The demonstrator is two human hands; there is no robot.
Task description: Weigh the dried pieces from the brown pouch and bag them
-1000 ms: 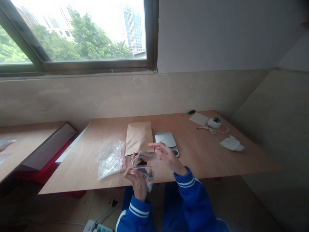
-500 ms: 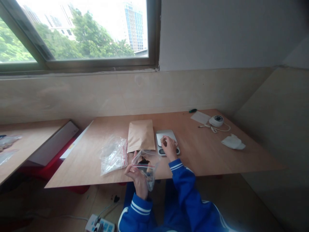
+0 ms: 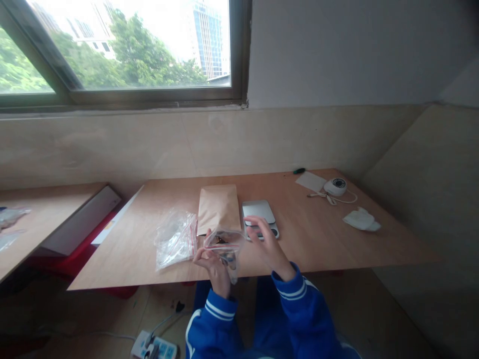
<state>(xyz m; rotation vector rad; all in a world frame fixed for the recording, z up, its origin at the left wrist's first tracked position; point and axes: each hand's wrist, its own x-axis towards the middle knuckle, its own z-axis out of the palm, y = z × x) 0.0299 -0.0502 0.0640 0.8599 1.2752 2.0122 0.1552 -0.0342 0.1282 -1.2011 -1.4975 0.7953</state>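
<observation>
My left hand [image 3: 215, 271] grips a clear zip bag [image 3: 232, 255] with a red stripe along its top, held at the table's front edge. Small dark pieces show inside it, too blurred to name. Just right of the bag, my right hand [image 3: 268, 245] is open, fingers stretched out and apart, with nothing visible in them. It hovers in front of the kitchen scale [image 3: 258, 211] and covers part of its lower panel; the silver plate carries nothing. Behind the zip bag lies a brown paper bag [image 3: 219, 208].
More clear zip bags [image 3: 175, 244] lie left of the paper bag. At the right are a small white fan [image 3: 336, 186] with a cable, a crumpled white wrapper [image 3: 361, 219], a white sheet [image 3: 310, 182] and a green-handled tool [image 3: 299, 171]. A power strip [image 3: 155, 346] is on the floor.
My right hand has left the scale plate, where its fingers were on a small brownish thing, and moved back toward the zip bag with fingers spread. The zip bag stays in my left hand.
</observation>
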